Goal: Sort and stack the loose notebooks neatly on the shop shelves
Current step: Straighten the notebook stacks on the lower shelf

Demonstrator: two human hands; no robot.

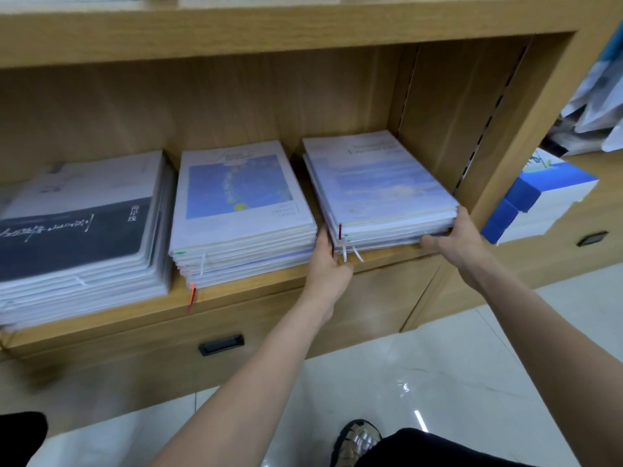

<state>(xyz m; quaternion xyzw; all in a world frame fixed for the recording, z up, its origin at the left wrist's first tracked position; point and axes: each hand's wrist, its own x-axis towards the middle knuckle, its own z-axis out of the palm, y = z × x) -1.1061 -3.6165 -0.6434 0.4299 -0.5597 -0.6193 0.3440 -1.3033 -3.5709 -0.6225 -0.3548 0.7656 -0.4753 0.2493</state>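
Left hand [326, 261] and right hand [453, 242]: each grips a front corner of the pale-blue notebook stack [379, 187] at the shelf [256, 298] right front edge (square it gently, edges flush).

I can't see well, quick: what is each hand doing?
Left hand: grips the left edge of the right stack.
Right hand: grips that stack's front right corner.

A black drawer handle [220, 344] sits in the wooden front; right of it, blue-and-white boxes [536, 200] — stacked — and a sandalled foot [357, 439] on glossy floor tiles [472, 382].
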